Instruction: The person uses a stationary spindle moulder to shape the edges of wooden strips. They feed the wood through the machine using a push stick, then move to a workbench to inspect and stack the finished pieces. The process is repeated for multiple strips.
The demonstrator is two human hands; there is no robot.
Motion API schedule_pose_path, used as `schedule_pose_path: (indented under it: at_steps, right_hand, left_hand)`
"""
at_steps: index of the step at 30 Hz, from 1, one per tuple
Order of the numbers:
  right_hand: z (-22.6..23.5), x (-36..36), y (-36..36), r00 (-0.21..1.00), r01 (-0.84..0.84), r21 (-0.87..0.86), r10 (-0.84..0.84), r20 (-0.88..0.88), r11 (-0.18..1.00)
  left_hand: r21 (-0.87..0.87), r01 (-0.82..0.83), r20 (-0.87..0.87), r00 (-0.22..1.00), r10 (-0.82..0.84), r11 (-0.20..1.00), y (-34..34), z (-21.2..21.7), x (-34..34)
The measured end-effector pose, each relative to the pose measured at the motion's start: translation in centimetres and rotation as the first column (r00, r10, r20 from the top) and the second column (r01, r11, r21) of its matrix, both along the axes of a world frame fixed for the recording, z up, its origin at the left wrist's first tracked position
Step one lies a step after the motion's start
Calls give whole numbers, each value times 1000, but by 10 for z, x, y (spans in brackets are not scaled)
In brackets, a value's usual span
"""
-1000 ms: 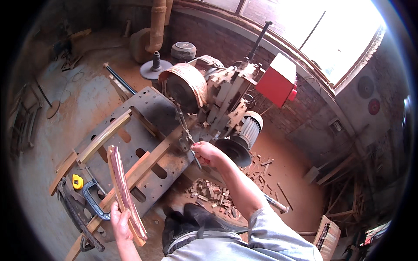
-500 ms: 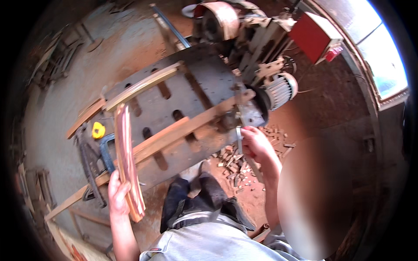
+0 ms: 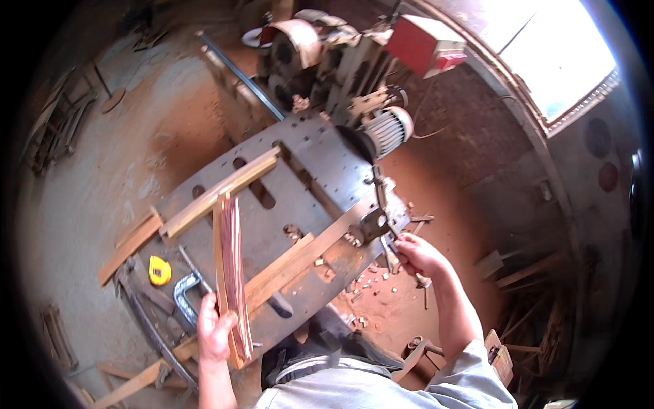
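Note:
My left hand (image 3: 214, 330) grips the near end of a long reddish curved wooden piece (image 3: 230, 273) that lies lengthwise on the grey metal machine table (image 3: 320, 163). My right hand (image 3: 414, 253) is closed on a metal lever handle (image 3: 390, 240) at the table's right edge. A wooden fence strip (image 3: 221, 191) crosses the table beyond the piece's far end, and a second strip (image 3: 306, 255) runs toward the lever.
An electric motor (image 3: 388, 129) and a red switch box (image 3: 426, 44) stand behind the table. A yellow tape measure (image 3: 159, 270) and a blue-grey clamp (image 3: 185, 290) lie at the table's left end. Wood chips litter the reddish floor (image 3: 371, 300). Scrap timber leans at the right.
The view has swung down toward the table. My left hand has brought the curved piece flatter onto the table. My right hand stays on the lever.

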State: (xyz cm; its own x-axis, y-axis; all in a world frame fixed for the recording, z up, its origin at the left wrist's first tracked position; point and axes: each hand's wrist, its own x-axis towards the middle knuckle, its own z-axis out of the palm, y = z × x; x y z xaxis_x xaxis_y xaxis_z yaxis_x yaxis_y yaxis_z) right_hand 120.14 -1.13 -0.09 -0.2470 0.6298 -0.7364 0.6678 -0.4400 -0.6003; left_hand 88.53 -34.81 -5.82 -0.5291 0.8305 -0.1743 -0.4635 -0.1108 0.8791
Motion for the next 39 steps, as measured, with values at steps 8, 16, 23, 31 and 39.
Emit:
schedule_pose_path:
  at_steps: [8, 16, 23, 31, 39]
  right_hand:
    - [21, -21, -43, 930, -233, 944, 339, 145, 235]
    - [15, 54, -149, 753, 394, 439, -10, -658, 808]
    - [-6, 177, -193, 528, 805, 292, -399, -750, 516]
    - [-40, 439, -321, -101, 898, 386, -952, -288, -212]
    - [-63, 632, -473, -442, 760, 646, -788, 429, -75]
  left_hand:
    - [-22, 118, -92, 989, -120, 993, 51, 25, 39]
    - [-95, 377, -324, 863, -387, 921, 133, 42, 224]
    - [-143, 726, -480, 543, -689, 673, 172, 37, 266]
    - [-163, 647, -650, 498, -574, 745, 215, 76, 345]
    - [-174, 703, -569, 500, -653, 690, 230, 70, 418]
